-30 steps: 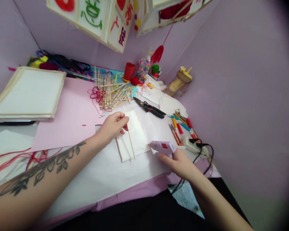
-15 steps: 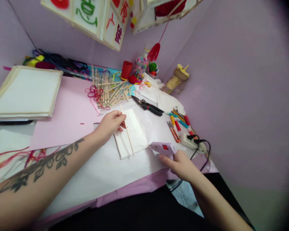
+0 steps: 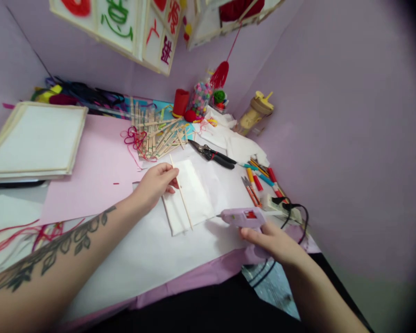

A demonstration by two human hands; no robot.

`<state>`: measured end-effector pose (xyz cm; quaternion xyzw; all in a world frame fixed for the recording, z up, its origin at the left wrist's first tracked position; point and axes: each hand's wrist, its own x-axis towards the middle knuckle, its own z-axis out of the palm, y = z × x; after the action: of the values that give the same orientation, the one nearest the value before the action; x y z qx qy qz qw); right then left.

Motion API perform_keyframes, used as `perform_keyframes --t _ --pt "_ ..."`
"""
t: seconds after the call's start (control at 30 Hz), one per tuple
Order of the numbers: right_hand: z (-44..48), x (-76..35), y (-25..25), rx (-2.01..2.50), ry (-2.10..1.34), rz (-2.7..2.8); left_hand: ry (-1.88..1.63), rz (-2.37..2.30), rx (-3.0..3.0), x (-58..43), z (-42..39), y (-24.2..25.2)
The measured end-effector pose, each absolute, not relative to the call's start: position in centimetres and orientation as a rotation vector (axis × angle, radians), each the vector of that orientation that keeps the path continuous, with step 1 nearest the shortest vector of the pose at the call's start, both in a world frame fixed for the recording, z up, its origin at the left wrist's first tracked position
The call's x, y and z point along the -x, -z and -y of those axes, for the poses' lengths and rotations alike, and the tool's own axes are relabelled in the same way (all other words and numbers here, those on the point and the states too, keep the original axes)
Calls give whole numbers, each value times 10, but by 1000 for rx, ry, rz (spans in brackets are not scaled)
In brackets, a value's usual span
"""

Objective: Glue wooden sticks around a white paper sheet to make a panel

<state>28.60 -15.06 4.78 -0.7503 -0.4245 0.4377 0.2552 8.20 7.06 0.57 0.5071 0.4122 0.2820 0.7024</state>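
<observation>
My left hand pinches a thin wooden stick near its upper part, thumb on top. The stick slants over a white rectangular panel that lies on the white table covering; whether the two touch I cannot tell. My right hand is wrapped round the handle of a lilac hot glue gun. The gun's nozzle points left, just off the panel's lower right corner. A glue stick juts from the gun's rear.
Beyond the panel lie black-handled pruning shears and a pile of wooden sticks. Small orange scissors, markers and a power strip lie on the right. Framed white panels are stacked at left. Decorated lanterns hang overhead.
My right hand has drawn the glue gun right and slightly down, away from the stick. My left hand still holds the stick at about the same place over the panel.
</observation>
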Motion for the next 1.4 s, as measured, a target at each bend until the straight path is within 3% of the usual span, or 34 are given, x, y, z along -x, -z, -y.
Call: perform_keyframes --t 0.23,0.37,0.6,0.8,1.4 --pt "100 -326 -19 1995 -867 936 -538 -923 -1156 -81 -73 -9" --pt "80 -333 -2 1920 -880 922 -476 -958 -1229 -82 -73 -14" --pt "87 -321 -10 2123 15 1210 -418 -977 -1267 -98 -84 -20" --pt "78 -302 -17 1765 -41 1496 -445 -1054 -1396 -129 -95 -19" --pt "72 -304 -2 1757 -202 1411 -427 -1047 -1430 -145 -87 -5"
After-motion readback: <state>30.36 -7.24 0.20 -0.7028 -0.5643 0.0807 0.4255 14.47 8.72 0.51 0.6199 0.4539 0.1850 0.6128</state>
